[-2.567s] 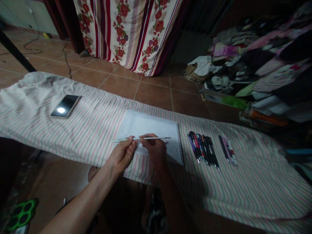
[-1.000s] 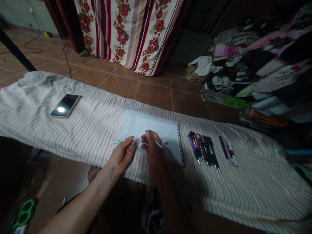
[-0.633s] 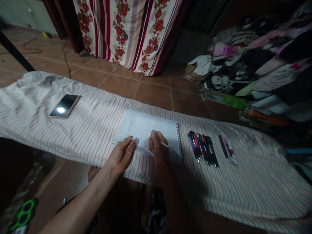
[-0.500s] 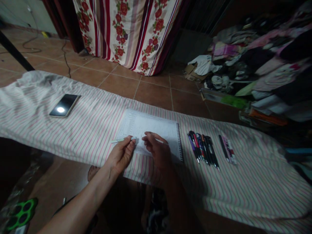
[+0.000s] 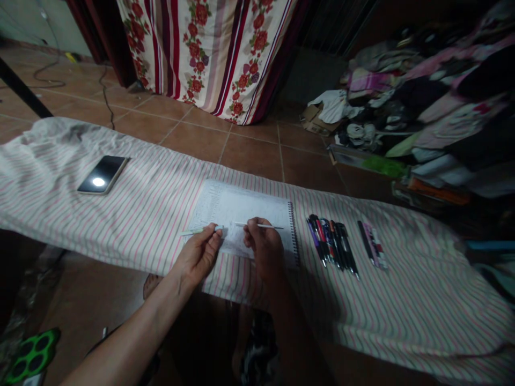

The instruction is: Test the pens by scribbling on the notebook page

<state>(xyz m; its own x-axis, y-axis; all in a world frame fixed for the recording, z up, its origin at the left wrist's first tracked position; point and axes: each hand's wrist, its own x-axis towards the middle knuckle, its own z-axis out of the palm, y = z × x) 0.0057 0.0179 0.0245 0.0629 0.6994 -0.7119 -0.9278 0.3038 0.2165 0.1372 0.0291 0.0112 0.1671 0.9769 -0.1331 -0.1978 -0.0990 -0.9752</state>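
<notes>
My left hand (image 5: 202, 251) is closed in a pinch around a pale green and white pen (image 5: 190, 232), whose end sticks out to the left. My right hand (image 5: 263, 246) pinches a thin white rod with a dark, narrow end (image 5: 271, 227), similar to a pen refill. It lies nearly level, across the fingers. Both hands are over an open spiral notebook (image 5: 253, 201) with writing on its page, and a small gap separates them. To the right of the notebook, several pens (image 5: 333, 244) lie side by side.
A striped cloth (image 5: 161, 177) covers the long surface. On it are a phone (image 5: 103, 174) at left and a small group of pen-like items (image 5: 372, 244) at right. Beyond are a floral curtain (image 5: 209, 53), tiled floor and piled clothes (image 5: 438, 107).
My right hand has turned and closed its fingers more around the white rod, which now shows on both sides of them. My left hand keeps its hold on the pen. The view shifts slightly.
</notes>
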